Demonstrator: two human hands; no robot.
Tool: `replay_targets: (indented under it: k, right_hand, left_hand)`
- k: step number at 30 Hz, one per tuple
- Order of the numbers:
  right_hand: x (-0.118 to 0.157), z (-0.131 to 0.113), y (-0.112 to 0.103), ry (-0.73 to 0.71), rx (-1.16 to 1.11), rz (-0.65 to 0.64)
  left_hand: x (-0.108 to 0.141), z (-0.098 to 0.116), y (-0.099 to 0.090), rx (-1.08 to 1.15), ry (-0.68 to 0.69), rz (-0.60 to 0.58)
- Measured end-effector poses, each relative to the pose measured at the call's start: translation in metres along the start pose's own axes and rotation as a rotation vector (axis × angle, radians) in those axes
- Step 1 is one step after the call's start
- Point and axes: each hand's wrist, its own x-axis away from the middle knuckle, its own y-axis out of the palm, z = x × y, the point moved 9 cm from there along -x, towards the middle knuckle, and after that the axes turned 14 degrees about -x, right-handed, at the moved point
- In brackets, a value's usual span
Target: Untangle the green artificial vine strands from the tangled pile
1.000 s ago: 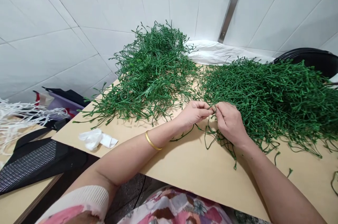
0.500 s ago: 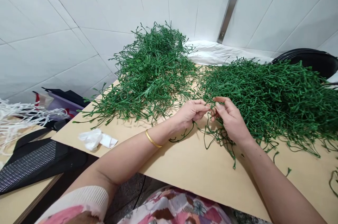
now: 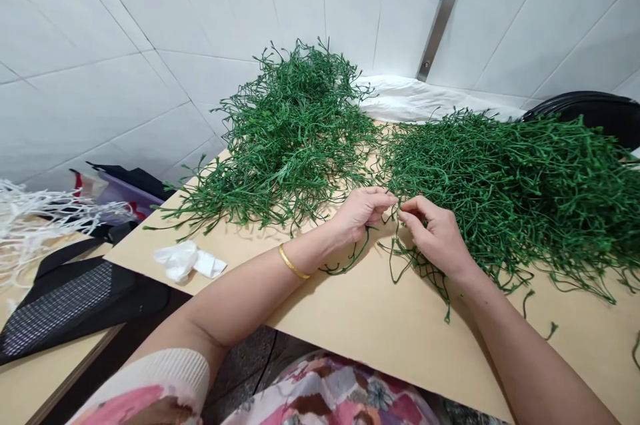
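The green sprig (image 3: pixel 400 248) lies at the middle of the board, between your two hands, with its thin stems trailing toward you from the pinch point; its long axis runs roughly from the fingertips down toward the near edge. Your left hand (image 3: pixel 363 211) closes thumb and forefinger on the sprig's upper end, a second strand hanging below the palm. Your right hand (image 3: pixel 435 235) meets it from the other side, fingertips narrowed on the same stem, so both hands are equally near. The right pile (image 3: pixel 525 185) touches the back of your right hand; the left pile (image 3: pixel 290 138) sits just beyond your left knuckles. Bare cardboard sheet (image 3: pixel 360 318) lies open between the sprig and the near edge. A crumpled white tissue (image 3: pixel 187 261) rests well apart, near the sheet's left edge.
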Motion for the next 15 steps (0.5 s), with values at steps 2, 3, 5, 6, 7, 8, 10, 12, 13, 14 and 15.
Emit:
replay_targets:
  k: [2, 3, 5, 6, 7, 8, 10, 12, 13, 14, 15]
  right_hand:
    - [0.001, -0.004, 0.003, -0.039, 0.029, -0.022]
    - [0.001, -0.006, 0.004, -0.05, 0.037, -0.029]
    - [0.001, -0.008, 0.004, -0.061, 0.054, -0.04]
    - [0.001, -0.009, 0.002, -0.069, 0.068, -0.034]
    - [0.0, -0.01, -0.001, -0.076, 0.088, -0.017]
    - [0.0, -0.011, -0.005, -0.085, 0.114, 0.008]
    - [-0.002, -0.012, -0.013, -0.104, 0.173, 0.057]
    - [-0.004, -0.011, -0.017, -0.12, 0.225, 0.055]
    - [-0.005, -0.01, -0.017, -0.125, 0.243, 0.037]
    - [-0.006, -0.01, -0.016, -0.128, 0.256, 0.018]
    - [-0.006, -0.009, -0.015, -0.128, 0.261, 0.001]
  left_hand:
    - [-0.001, 0.0, -0.002, 0.007, 0.006, 0.035]
    - [-0.001, 0.0, -0.004, 0.007, 0.009, 0.057]
    - [-0.001, 0.002, -0.007, -0.006, 0.022, 0.097]
    - [-0.001, 0.003, -0.009, -0.017, 0.032, 0.111]
    - [-0.001, 0.004, -0.008, -0.034, 0.038, 0.111]
    - [0.0, 0.005, -0.007, -0.059, 0.037, 0.096]
    - [0.0, 0.004, -0.002, -0.127, 0.02, 0.035]
    - [0.0, 0.0, 0.006, -0.183, -0.02, -0.077]
    - [0.0, -0.003, 0.011, -0.192, -0.045, -0.142]
    - [0.0, -0.006, 0.014, -0.187, -0.071, -0.203]
    - [0.001, -0.008, 0.016, -0.174, -0.094, -0.255]
